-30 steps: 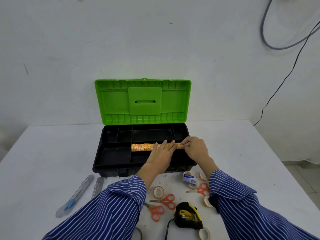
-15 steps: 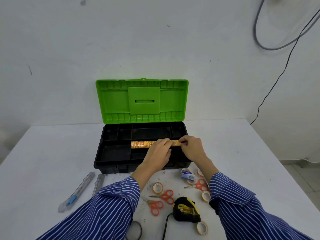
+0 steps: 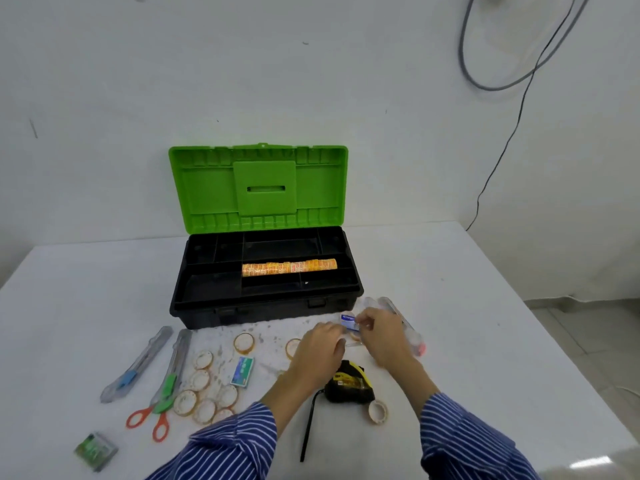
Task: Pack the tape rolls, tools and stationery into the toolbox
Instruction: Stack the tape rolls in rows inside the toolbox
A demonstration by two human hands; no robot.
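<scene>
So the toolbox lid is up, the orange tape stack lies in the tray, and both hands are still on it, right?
Not quite. In the head view, both hands, left hand and right hand, have left the orange tape stack and work over the table. The toolbox lid is up.

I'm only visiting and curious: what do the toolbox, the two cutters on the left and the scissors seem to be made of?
The toolbox looks like moulded plastic: a matte black base and a glossy green ribbed lid. The two cutters seem clear plastic with coloured sliders, one blue, one green. The scissors have orange handles, probably plastic; their blades are too hidden to judge.
</scene>
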